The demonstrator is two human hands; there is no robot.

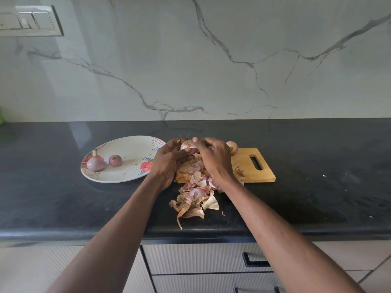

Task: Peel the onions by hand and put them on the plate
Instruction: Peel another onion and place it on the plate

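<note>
- Left hand [169, 163] cups an onion [187, 144] above the board [251, 166], roots up.
- Right hand [213, 157] pinches its skin from the right.
- Two peeled onions [96, 162] lie on the plate [127, 151], left.

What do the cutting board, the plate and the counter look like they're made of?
Cutting board: apparently wood or bamboo, matte tan with faint grain and a cut-out handle slot. Plate: white with printed flowers and a smooth, slightly glossy face; melamine or glazed ceramic, I cannot tell which. Counter: polished black stone, likely granite, speckled and reflecting the wall.
</note>
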